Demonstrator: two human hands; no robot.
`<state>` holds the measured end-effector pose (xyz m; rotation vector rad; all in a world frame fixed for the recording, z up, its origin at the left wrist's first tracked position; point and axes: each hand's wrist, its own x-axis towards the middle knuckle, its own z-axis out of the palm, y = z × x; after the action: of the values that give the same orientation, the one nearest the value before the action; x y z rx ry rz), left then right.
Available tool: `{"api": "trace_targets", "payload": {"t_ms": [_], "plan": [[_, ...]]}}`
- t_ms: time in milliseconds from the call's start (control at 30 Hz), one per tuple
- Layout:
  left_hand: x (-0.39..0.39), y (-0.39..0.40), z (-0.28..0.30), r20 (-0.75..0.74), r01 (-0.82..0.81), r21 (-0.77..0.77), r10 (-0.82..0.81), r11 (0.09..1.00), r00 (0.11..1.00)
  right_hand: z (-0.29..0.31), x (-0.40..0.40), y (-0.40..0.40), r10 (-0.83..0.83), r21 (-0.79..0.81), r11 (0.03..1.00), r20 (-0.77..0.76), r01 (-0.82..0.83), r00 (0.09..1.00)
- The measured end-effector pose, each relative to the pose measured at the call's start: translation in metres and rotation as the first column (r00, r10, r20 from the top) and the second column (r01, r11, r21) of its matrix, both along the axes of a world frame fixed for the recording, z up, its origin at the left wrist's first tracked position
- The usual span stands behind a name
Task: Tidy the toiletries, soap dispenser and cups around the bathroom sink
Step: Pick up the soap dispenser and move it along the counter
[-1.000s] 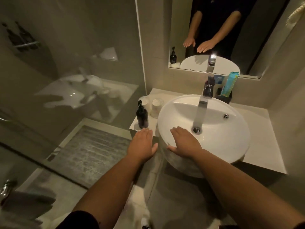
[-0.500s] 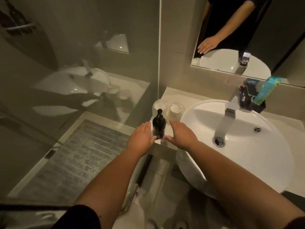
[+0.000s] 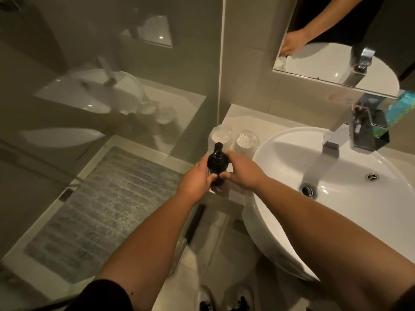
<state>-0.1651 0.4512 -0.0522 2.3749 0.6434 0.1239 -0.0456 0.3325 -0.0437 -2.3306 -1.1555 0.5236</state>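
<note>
Meanwhile, left hand (image 3: pixel 197 179) and right hand (image 3: pixel 243 172) both close around the black soap dispenser (image 3: pixel 217 163) at the counter's (image 3: pixel 244 120) front edge, just before 2 upturned cups (image 3: pixel 233 140), left of the white sink (image 3: pixel 336 176).

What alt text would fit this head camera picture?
Both hands, left hand and right hand, clasp a dark soap dispenser on the counter beside a white sink. Two clear cups stand just behind it.

two cups (image 3: pixel 233 140) close behind dispenser (image 3: pixel 217 163), basin (image 3: pixel 280 153) rt, glass (image 3: pixel 157 97) left
</note>
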Motion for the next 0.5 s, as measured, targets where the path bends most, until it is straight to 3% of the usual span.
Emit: {"api": "trace_targets", "payload": {"t_ms": [500], "plan": [[0.042, 0.003, 0.121, 0.182, 0.172, 0.105, -0.189, 0.979, 0.965, 0.138, 0.010, -0.029, -0.195, 0.188, 0.969, 0.192, 0.158, 0.962]]}}
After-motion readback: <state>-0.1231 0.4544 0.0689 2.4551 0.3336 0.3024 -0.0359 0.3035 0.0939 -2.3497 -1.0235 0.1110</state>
